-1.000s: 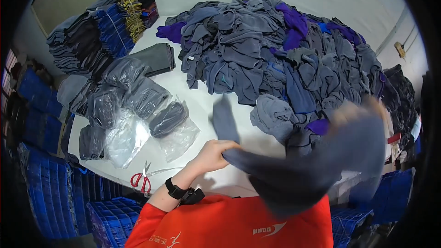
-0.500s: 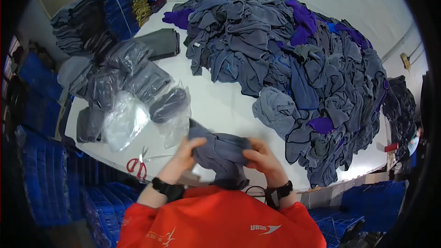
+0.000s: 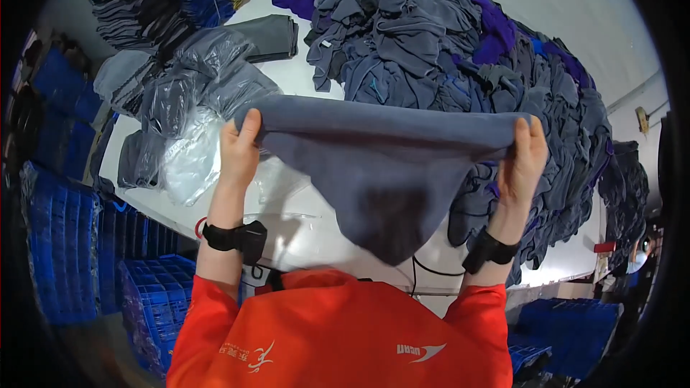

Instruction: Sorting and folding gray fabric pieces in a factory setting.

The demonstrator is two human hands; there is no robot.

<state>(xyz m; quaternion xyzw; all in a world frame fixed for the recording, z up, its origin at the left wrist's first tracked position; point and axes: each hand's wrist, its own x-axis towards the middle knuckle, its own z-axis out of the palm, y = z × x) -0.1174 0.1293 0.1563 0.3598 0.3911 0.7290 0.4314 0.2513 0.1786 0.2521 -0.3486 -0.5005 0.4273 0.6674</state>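
Note:
A grey fleece cloth [image 3: 388,162] is stretched wide above the white table [image 3: 284,205], its upper edge taut and its lower part hanging to a blurred point. My left hand [image 3: 241,147] grips one upper corner, thumb pressed against the fabric. At the opposite corner my right hand [image 3: 525,162] pinches the edge the same way. Behind the cloth and to the right spreads a big heap of grey fleece pieces [image 3: 402,43], with purple ones [image 3: 494,32] among them. Part of the heap is hidden by the stretched cloth.
Clear plastic bags [image 3: 188,169] lie left of my left hand, beside bagged grey bundles [image 3: 172,100]. Folded dark stacks [image 3: 136,7] stand at the far left. A red scissors handle [image 3: 199,228] shows by my left wrist. Blue crates [image 3: 65,244] flank the table; a black cable [image 3: 438,271] lies near its front edge.
The bunched cloth has been spread out and raised. My hands have moved apart and away from my body, each still holding it. The view has shifted slightly.

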